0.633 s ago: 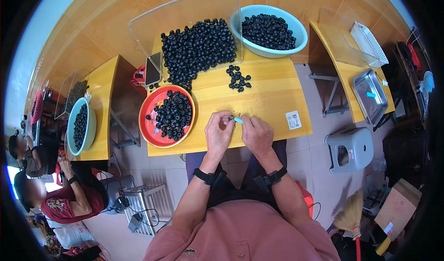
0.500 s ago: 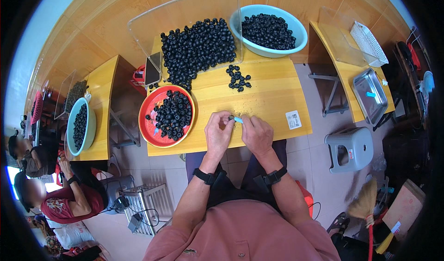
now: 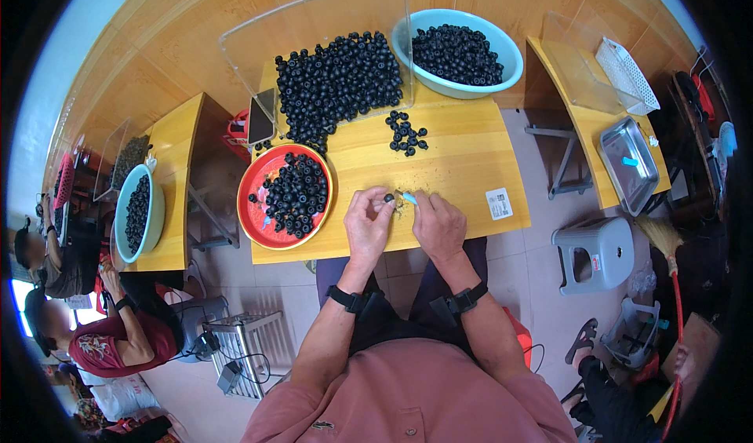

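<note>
Over the near edge of the wooden table (image 3: 459, 156), my left hand (image 3: 365, 222) pinches a small round black piece (image 3: 388, 198), bead-like, between thumb and fingertips. My right hand (image 3: 440, 223) grips a small tool with a light blue handle (image 3: 409, 198); its tip is too small to make out. The tool is just right of the piece, with a slight gap. Fine dark crumbs lie around my fingertips. Left of my hands stands a red round tray (image 3: 249, 178) with many black pieces. A loose cluster of black pieces (image 3: 406, 134) lies beyond my hands.
At the back are a clear-walled bin (image 3: 314, 11) heaped with black pieces and a light blue basin (image 3: 510, 54) of them. A phone (image 3: 262, 117) lies at the left edge. Right stand a grey stool (image 3: 594, 251) and a person's hand with a broom (image 3: 664, 237). Co-workers sit left.
The blue-handled tool has drawn slightly away from the black piece, which is now more exposed in my left fingertips. At lower right, the broom has swung and a person's foot and leg show more.
</note>
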The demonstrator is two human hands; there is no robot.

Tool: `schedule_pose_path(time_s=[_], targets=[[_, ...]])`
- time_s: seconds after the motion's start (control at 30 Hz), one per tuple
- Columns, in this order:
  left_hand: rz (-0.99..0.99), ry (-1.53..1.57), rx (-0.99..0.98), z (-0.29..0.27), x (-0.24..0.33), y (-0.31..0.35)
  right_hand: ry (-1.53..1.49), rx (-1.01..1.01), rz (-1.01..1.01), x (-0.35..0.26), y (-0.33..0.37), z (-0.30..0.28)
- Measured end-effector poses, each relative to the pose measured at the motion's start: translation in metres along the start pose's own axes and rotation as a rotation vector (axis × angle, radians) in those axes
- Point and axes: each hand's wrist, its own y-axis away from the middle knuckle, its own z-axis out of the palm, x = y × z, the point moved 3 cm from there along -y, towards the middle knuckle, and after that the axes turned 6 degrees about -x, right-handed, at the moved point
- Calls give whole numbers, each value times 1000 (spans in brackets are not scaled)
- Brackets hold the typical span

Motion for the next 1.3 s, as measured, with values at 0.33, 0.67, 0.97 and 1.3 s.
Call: schedule_pose_path(time_s=[0.33,0.67,0.97,1.3], targets=[[182,-232,12,-14,31,2,-1,10,0,-2,1,-3],[369,-868,207,-87,77,-32,-118,98,-2,4,6,-5],[320,-700,-196,18,47,-96,-131,152,17,6,6,-6],[111,-829,-206,24,26,-103,-132,152,26,4,11,-5]])
